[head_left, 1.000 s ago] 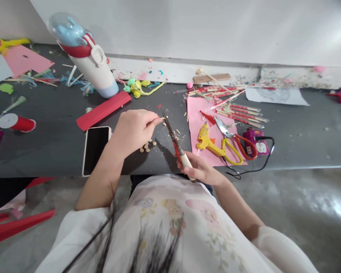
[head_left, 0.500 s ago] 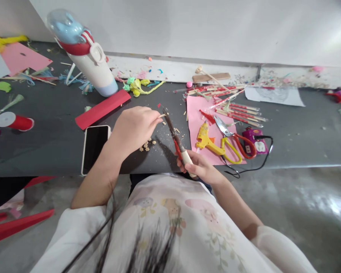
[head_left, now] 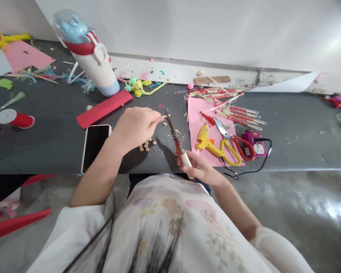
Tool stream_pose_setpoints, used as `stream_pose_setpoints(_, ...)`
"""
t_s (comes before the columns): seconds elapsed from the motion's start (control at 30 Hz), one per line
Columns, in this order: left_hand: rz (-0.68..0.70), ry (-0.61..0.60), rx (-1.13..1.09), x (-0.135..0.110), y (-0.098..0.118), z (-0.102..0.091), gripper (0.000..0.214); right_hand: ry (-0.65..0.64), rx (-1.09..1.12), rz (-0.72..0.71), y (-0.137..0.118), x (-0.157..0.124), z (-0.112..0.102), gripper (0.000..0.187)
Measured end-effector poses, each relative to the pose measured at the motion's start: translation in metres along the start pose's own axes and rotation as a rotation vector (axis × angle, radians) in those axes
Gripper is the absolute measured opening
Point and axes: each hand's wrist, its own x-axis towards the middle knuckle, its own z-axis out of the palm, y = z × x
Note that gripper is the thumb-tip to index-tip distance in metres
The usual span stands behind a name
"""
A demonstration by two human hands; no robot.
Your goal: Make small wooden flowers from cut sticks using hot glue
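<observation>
My left hand (head_left: 140, 125) is closed in a pinch on a thin wooden stick (head_left: 165, 116), whose end meets the upper part of a cutting tool. My right hand (head_left: 197, 167) is wrapped round the cream handle of that rusty-looking cutting tool (head_left: 173, 132). The tool's dark metal end points up and away from me, and a red part shows beside the handle; whether it is a knife or shears I cannot tell. Below the stick, several small pale wooden pieces (head_left: 147, 145) and crumbs lie on the dark table (head_left: 53, 148).
Left of my hands are a phone (head_left: 96, 146), a folded red card (head_left: 104, 109), a bottle (head_left: 98, 72) and a red thread spool (head_left: 17, 118). To the right, a yellow glue gun (head_left: 207, 142) and scissors (head_left: 224, 131) lie on pink paper (head_left: 197, 108), near wrapped sticks (head_left: 240, 115) and a purple box (head_left: 251, 140).
Both hands stay nearly in place, with the stick still at the tool's metal end. The white paper at the back right has lifted and curled up. The view has shifted slightly.
</observation>
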Motion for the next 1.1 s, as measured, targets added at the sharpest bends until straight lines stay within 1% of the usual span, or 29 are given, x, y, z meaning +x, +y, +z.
stream_pose_setpoints(0.33,-0.002,0.022,0.001,0.001,0.002,0.000,0.032,0.012,-0.001,-0.019,0.003,0.000,0.001,0.052)
stream_pose_setpoints(0.5,-0.003,0.030,-0.033,-0.001,0.004,-0.006,0.033,0.051,0.008,-0.033,0.005,0.000,0.003,0.057)
stream_pose_setpoints(0.63,-0.008,0.037,-0.060,-0.002,0.004,-0.009,0.034,0.106,-0.009,-0.073,0.005,-0.001,0.005,0.062)
stream_pose_setpoints(0.77,-0.005,0.052,-0.087,-0.002,0.002,-0.007,0.034,0.155,-0.119,-0.111,0.007,-0.002,0.004,0.064)
stream_pose_setpoints(0.87,0.001,0.055,-0.142,-0.002,-0.001,-0.004,0.036,0.171,-0.266,-0.118,0.009,-0.003,0.001,0.062)
stream_pose_setpoints(0.97,-0.010,0.054,-0.211,-0.003,-0.004,-0.001,0.037,0.214,-0.410,-0.149,0.008,-0.005,-0.002,0.061)
stream_pose_setpoints(1.1,-0.027,0.074,-0.268,-0.004,-0.006,0.005,0.036,0.241,-0.522,-0.123,0.001,-0.008,-0.003,0.057)
